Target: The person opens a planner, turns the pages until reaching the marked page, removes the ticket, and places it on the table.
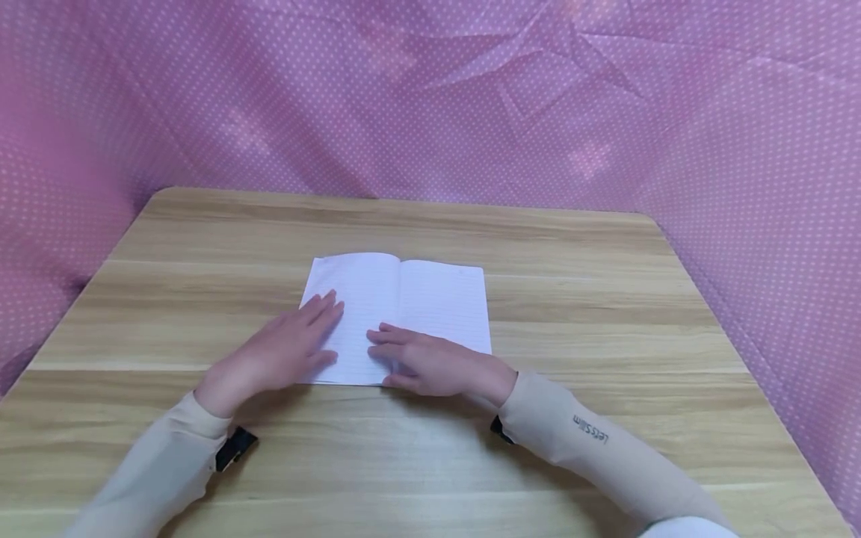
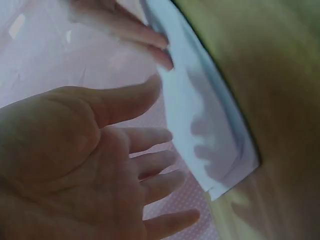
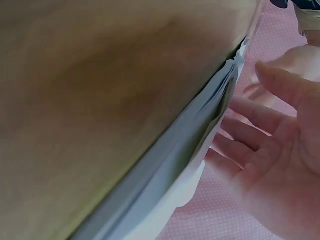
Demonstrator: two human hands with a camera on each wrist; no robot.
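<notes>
Where the pale pages of a lined notebook spread out flat across the middle of a wooden table, two bare hands lie over the paper, palms down. The left hand covers the left part of the left page, its fingers straightened and slightly parted toward the far right, the thumb reaching right across the near part of the sheet. The right hand crosses the near end of the centre fold from the right, fingers extended, its fingertips over the left page and well short of the left thumb. Neither hand grips anything; whether every fingertip touches the paper cannot be told. Thin ruled lines run across both smooth, matte pages, and the left page swells in a soft curve toward the fold. Seen from the right wrist, the thin leaves separate slightly at the edge, in wavy layers; from the left wrist, finger-shaped shadows fall on the white sheet. Light and tan streaks of grain run left to right along the tabletop, whose far corners are rounded. Close-fitting beige sleeves cover both forearms, the right one printed with dark lettering, and a small black object shows under the left cuff. Pink-purple cloth, dotted white and creased, hangs beyond the table's far side.
</notes>
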